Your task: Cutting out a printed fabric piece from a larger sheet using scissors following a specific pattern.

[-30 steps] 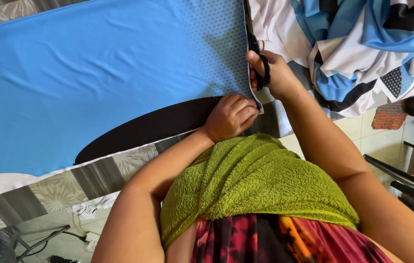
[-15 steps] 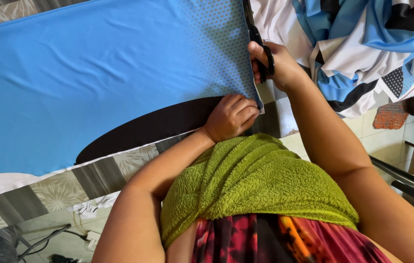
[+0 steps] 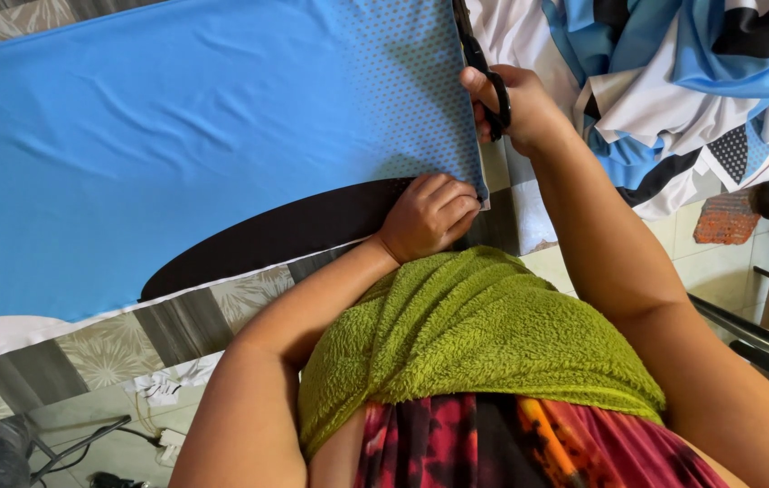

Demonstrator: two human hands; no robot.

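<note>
A large blue fabric sheet [image 3: 185, 136] with a dotted fade and a black curved shape lies spread flat on the floor. My left hand [image 3: 429, 215] is closed on its near right corner, pressing it down. Black scissors [image 3: 484, 68] run along the sheet's right edge, and my right hand [image 3: 515, 108] grips their handles. The blades point away from me and are partly hidden at the top of the view.
A heap of blue, white and black fabric pieces [image 3: 674, 81] lies to the right. A green towel [image 3: 475, 334] covers my lap. Patterned floor tiles [image 3: 86, 348] show below the sheet, with cables [image 3: 86, 443] at lower left and a dark metal frame [image 3: 764, 334] at right.
My right hand and the scissors have moved a little farther away along the fabric's right edge. My left hand stays on the corner.
</note>
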